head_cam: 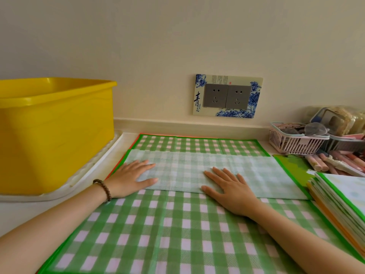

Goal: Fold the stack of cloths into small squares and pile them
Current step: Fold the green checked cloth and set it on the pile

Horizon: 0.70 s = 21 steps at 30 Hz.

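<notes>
A green and white checked cloth lies spread on the counter in front of me, on top of other cloths whose orange edge shows at the left. One cloth is folded over into a pale band across the middle, its faded underside up. My left hand lies flat on the band's left end, fingers straight. My right hand presses flat on the band near its centre. A pile of folded cloths sits at the right edge.
A big yellow tub stands on a white tray at the left. At the back right are a pink basket with small items and several pink tubes. A double wall socket is on the wall behind.
</notes>
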Available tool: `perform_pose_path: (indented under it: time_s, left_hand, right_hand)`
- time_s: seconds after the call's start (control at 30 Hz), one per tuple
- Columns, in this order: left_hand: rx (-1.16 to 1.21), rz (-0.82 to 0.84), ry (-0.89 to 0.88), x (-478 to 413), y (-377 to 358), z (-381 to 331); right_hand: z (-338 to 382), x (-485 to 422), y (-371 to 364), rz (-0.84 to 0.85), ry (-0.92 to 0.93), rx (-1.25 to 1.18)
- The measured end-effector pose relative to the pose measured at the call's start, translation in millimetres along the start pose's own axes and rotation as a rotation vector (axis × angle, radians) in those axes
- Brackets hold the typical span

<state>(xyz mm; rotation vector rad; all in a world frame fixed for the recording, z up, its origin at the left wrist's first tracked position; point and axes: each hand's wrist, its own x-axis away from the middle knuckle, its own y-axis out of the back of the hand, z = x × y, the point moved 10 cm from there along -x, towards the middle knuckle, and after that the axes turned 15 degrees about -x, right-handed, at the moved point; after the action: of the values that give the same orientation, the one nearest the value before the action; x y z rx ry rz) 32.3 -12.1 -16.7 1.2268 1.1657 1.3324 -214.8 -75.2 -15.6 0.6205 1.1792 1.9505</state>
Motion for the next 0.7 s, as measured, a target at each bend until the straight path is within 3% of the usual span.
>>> perform_pose_path:
  time_s: [0.23,0.43,0.7]
  left_hand:
    - [0.001,-0.040,0.068,-39,41,-25]
    - [0.142,-0.105,-0.143,-94,53,-106]
    - [-0.022,-0.064,-0.095,-140,54,-124]
  right_hand:
    - [3,2,4,-0.006,-0.012,-0.062]
    - [-3,14,48,-0.296,0.012,-0.449]
    - [-52,9,60,-0.398,-0.123,-0.640]
